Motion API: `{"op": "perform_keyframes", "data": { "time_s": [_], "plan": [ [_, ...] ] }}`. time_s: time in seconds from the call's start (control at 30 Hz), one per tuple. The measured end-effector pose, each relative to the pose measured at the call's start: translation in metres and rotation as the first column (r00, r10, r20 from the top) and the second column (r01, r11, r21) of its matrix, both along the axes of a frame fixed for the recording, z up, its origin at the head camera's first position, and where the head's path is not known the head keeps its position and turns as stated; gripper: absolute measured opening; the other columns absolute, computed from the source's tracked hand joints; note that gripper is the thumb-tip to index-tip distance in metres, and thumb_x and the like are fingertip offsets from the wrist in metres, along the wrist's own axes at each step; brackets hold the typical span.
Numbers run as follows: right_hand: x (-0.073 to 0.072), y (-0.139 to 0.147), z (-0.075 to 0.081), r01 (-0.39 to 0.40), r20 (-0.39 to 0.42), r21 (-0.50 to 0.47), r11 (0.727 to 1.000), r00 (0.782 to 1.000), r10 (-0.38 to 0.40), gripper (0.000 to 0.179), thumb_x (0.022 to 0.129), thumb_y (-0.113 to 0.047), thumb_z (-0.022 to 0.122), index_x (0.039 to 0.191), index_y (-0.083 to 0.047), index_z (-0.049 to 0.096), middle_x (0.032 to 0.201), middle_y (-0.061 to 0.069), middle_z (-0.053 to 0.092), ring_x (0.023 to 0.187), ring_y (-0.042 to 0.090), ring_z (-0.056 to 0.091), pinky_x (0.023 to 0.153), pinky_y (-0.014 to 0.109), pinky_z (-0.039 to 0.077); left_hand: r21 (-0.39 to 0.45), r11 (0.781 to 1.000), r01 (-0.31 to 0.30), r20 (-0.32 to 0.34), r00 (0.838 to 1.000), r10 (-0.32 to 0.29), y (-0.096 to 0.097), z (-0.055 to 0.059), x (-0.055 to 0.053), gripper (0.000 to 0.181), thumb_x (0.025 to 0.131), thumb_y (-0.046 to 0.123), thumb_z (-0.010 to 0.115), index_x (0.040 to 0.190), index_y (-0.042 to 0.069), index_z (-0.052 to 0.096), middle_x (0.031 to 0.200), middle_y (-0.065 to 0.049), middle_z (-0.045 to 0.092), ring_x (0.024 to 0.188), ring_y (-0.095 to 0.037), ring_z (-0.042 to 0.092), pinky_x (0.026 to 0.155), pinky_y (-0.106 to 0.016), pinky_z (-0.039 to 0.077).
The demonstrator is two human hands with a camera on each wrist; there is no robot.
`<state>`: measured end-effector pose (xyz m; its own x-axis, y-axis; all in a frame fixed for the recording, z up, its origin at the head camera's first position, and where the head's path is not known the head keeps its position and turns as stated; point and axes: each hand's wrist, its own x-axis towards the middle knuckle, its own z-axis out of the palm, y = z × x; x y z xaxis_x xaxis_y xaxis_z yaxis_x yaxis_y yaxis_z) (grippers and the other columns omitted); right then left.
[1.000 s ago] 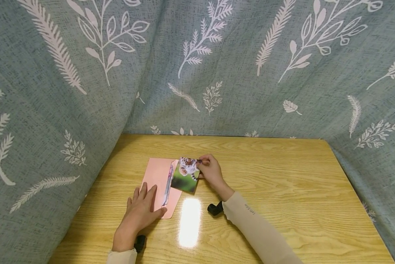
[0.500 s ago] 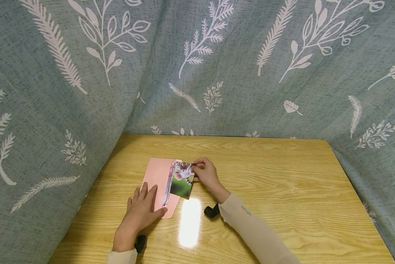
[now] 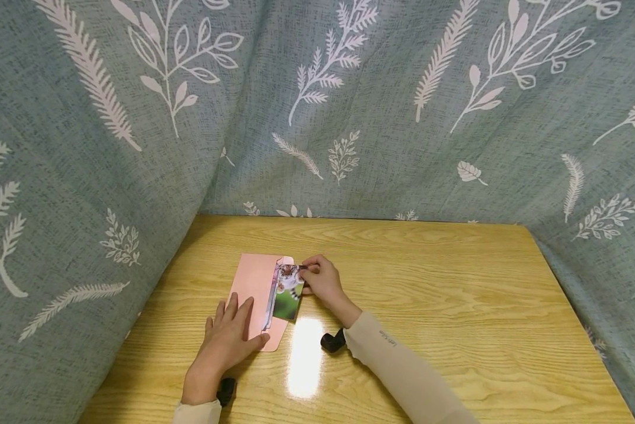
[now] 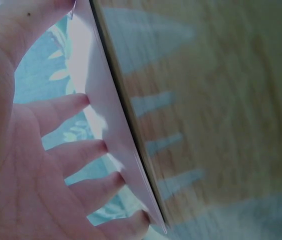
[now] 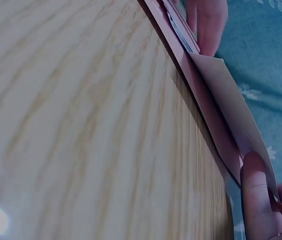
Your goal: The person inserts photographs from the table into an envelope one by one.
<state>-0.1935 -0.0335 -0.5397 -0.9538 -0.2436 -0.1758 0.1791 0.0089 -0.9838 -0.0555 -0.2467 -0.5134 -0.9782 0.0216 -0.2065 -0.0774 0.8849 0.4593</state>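
A pink envelope (image 3: 255, 272) lies on the wooden table with its flap turned out to the right. Its mouth shows the edges of several picture cards (image 3: 270, 303) inside. My left hand (image 3: 223, 337) rests on the envelope's near left part, fingers spread; the left wrist view has its fingertips on the pink paper (image 4: 101, 105). My right hand (image 3: 325, 285) pinches a tiger photo card (image 3: 287, 303) by its right edge. The card's left edge is at the envelope's mouth, over the flap. From the right wrist, the card's pale back (image 5: 226, 95) stands tilted above the flap.
The wooden table (image 3: 429, 282) stretches off to the right and back, with a bright light reflection near the front. A leaf-patterned grey-green cloth (image 3: 392, 147) hangs behind and at both sides. Each wrist wears a black camera mount (image 3: 333, 341).
My right hand has carried the tiger card leftward and slightly nearer, bringing its left edge to the envelope's mouth. My left hand has stayed in place on the envelope.
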Motion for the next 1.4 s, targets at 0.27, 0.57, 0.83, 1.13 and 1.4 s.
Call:
{"op": "perform_keyframes", "data": {
  "time_s": [0.27, 0.57, 0.83, 1.13, 1.4],
  "plan": [
    [0.003, -0.012, 0.000, 0.006, 0.003, 0.003, 1.000, 1.000, -0.006, 0.020, 0.094, 0.002, 0.064, 0.114, 0.003, 0.062, 0.096, 0.012, 0.065, 0.076, 0.020, 0.069, 0.056, 0.033, 0.059, 0.000, 1.000, 0.000, 0.001, 1.000, 0.000, 0.000, 0.000, 0.000, 0.092, 0.087, 0.053, 0.073, 0.157, 0.009, 0.032, 0.161, -0.030, 0.011, 0.145, -0.055, 0.003, 0.107, -0.077, 0.004],
    [0.006, -0.022, 0.003, 0.007, -0.011, 0.035, 0.999, 1.000, -0.007, 0.017, 0.092, 0.002, 0.065, 0.109, 0.002, 0.062, 0.089, 0.010, 0.066, 0.067, 0.016, 0.065, 0.054, 0.033, 0.059, -0.022, 1.000, 0.004, -0.023, 1.000, -0.004, 0.001, -0.001, -0.001, 0.091, 0.087, 0.050, 0.074, 0.156, 0.006, 0.034, 0.160, -0.032, 0.014, 0.144, -0.057, 0.006, 0.105, -0.079, 0.007],
    [0.006, -0.028, 0.004, -0.007, -0.004, 0.035, 0.999, 1.000, 0.007, 0.018, 0.093, 0.001, 0.066, 0.111, 0.002, 0.062, 0.090, 0.011, 0.065, 0.067, 0.022, 0.067, 0.055, 0.034, 0.059, -0.030, 1.000, 0.003, -0.019, 1.000, -0.004, 0.001, 0.000, -0.001, 0.091, 0.087, 0.051, 0.074, 0.156, 0.006, 0.034, 0.160, -0.032, 0.014, 0.144, -0.057, 0.007, 0.106, -0.078, 0.008],
    [0.007, -0.033, 0.003, -0.004, -0.006, 0.042, 0.999, 1.000, 0.004, 0.016, 0.093, 0.000, 0.066, 0.109, 0.001, 0.063, 0.090, 0.010, 0.066, 0.063, 0.018, 0.065, 0.054, 0.034, 0.059, -0.026, 1.000, 0.002, -0.021, 1.000, -0.003, 0.001, -0.001, -0.001, 0.091, 0.086, 0.051, 0.074, 0.156, 0.006, 0.034, 0.160, -0.032, 0.014, 0.144, -0.057, 0.007, 0.106, -0.078, 0.007],
    [0.007, -0.035, 0.002, -0.029, -0.022, 0.074, 0.997, 0.999, 0.030, 0.015, 0.094, -0.002, 0.066, 0.108, -0.002, 0.063, 0.089, 0.007, 0.065, 0.063, 0.016, 0.065, 0.054, 0.032, 0.059, -0.016, 1.000, -0.002, -0.021, 1.000, 0.002, 0.000, -0.001, -0.001, 0.091, 0.087, 0.051, 0.074, 0.156, 0.007, 0.034, 0.161, -0.030, 0.013, 0.144, -0.056, 0.006, 0.106, -0.078, 0.007]
  ]
}}
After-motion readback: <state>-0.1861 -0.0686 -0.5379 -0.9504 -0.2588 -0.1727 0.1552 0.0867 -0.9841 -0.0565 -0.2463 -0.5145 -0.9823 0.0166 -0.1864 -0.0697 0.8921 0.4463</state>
